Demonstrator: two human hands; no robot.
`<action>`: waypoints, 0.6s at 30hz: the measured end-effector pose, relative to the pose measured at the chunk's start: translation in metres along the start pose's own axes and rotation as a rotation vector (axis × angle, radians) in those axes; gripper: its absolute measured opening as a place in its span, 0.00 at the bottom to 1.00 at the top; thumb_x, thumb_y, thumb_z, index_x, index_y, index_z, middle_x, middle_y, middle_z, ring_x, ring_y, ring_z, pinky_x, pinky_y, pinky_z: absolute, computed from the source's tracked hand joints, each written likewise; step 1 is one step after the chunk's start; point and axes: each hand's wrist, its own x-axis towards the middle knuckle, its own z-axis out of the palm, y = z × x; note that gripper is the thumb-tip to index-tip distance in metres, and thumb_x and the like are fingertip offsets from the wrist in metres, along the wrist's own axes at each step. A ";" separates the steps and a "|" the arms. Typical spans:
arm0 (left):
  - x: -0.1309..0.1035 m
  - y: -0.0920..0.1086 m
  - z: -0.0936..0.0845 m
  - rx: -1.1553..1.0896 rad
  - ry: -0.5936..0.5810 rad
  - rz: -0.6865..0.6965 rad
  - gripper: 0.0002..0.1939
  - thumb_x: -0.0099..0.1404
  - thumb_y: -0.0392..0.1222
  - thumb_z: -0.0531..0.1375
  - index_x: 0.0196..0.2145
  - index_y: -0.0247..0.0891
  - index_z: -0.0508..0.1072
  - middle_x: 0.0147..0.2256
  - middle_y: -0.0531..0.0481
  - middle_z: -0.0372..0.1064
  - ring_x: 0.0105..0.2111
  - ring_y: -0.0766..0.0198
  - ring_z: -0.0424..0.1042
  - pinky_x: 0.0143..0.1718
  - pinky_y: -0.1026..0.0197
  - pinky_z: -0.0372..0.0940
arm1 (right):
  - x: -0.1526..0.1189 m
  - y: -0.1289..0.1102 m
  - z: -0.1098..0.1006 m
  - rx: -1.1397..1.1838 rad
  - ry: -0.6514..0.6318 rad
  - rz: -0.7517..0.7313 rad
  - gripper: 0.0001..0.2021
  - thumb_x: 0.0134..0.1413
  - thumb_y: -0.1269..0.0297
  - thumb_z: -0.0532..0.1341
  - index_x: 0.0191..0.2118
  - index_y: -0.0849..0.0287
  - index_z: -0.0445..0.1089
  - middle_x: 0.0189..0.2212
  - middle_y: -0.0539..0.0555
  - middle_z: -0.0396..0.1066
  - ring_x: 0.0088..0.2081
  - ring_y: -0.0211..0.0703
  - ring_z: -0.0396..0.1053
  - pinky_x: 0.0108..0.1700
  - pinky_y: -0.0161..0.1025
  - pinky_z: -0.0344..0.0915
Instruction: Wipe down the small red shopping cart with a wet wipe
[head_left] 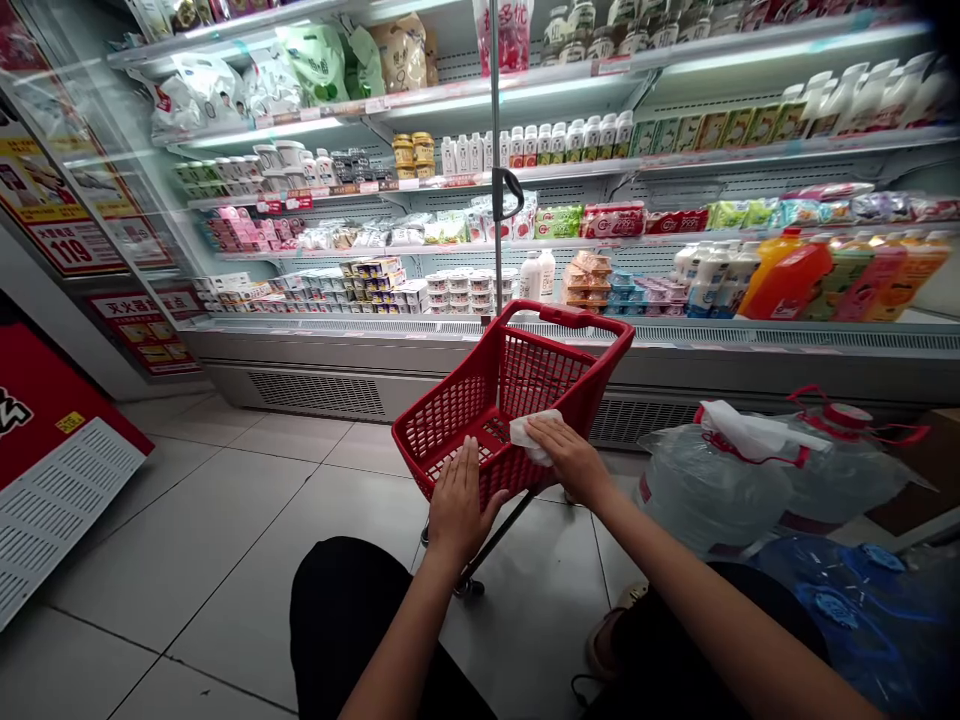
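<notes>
In front of me stands a red plastic shopping cart [540, 365] with perforated sides, on a metal frame with wheels. My left hand [461, 500] lies against the cart's near side, its fingers stretched out and holding nothing. A crumpled white wipe [534, 436] is under the fingers of my right hand [566, 455], which presses it on the cart's near rim, to the right of my left hand. Part of the wipe is hidden beneath those fingers.
A glass-doored refrigerated display case [315, 345] spans the back, its shelves full of dairy and drinks. Large water jugs [712, 485] stand close on my right, with a white sheet [757, 430] on top. A red freezer [60, 450] is at left.
</notes>
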 end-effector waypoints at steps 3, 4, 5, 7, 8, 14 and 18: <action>0.002 0.001 0.000 0.009 -0.004 -0.004 0.47 0.74 0.59 0.54 0.76 0.35 0.33 0.74 0.36 0.46 0.71 0.47 0.55 0.70 0.43 0.53 | 0.000 -0.031 0.012 0.019 -0.013 -0.003 0.34 0.59 0.80 0.54 0.70 0.59 0.61 0.67 0.59 0.65 0.69 0.49 0.61 0.72 0.55 0.59; 0.002 0.001 0.000 0.013 -0.004 -0.008 0.47 0.74 0.59 0.54 0.76 0.35 0.34 0.74 0.35 0.45 0.71 0.47 0.55 0.70 0.42 0.53 | 0.001 -0.043 0.016 0.029 -0.018 -0.020 0.34 0.59 0.80 0.54 0.71 0.60 0.61 0.67 0.59 0.65 0.69 0.48 0.61 0.72 0.54 0.59; 0.002 0.001 -0.001 0.015 -0.004 -0.011 0.46 0.74 0.58 0.54 0.76 0.35 0.35 0.74 0.35 0.45 0.71 0.47 0.55 0.70 0.42 0.53 | 0.002 -0.054 0.019 0.039 -0.020 -0.041 0.33 0.60 0.80 0.53 0.70 0.60 0.61 0.68 0.59 0.65 0.69 0.48 0.61 0.72 0.53 0.58; 0.001 -0.002 -0.002 0.021 -0.006 -0.010 0.45 0.74 0.56 0.55 0.76 0.35 0.37 0.74 0.36 0.45 0.71 0.47 0.55 0.70 0.43 0.53 | 0.004 -0.065 0.020 0.058 -0.027 -0.087 0.32 0.61 0.80 0.53 0.70 0.60 0.61 0.67 0.58 0.65 0.69 0.47 0.60 0.72 0.53 0.57; 0.000 -0.004 -0.003 0.025 -0.007 -0.007 0.44 0.74 0.56 0.55 0.76 0.35 0.39 0.74 0.36 0.45 0.71 0.47 0.56 0.70 0.43 0.53 | 0.005 -0.064 0.019 0.065 -0.032 -0.108 0.32 0.61 0.79 0.54 0.70 0.59 0.61 0.67 0.57 0.66 0.69 0.46 0.61 0.73 0.53 0.57; -0.001 -0.008 -0.007 0.061 0.000 0.002 0.41 0.75 0.56 0.53 0.76 0.36 0.44 0.73 0.38 0.48 0.68 0.47 0.61 0.70 0.41 0.53 | 0.006 0.001 -0.007 0.030 0.002 -0.019 0.30 0.61 0.78 0.55 0.68 0.58 0.65 0.66 0.59 0.67 0.67 0.49 0.64 0.70 0.55 0.61; 0.001 -0.003 -0.004 0.062 0.004 -0.001 0.45 0.74 0.58 0.54 0.76 0.33 0.39 0.73 0.35 0.48 0.69 0.46 0.60 0.70 0.41 0.53 | 0.005 0.019 -0.010 0.024 0.002 0.059 0.31 0.59 0.79 0.54 0.68 0.59 0.66 0.66 0.60 0.67 0.68 0.50 0.63 0.71 0.56 0.60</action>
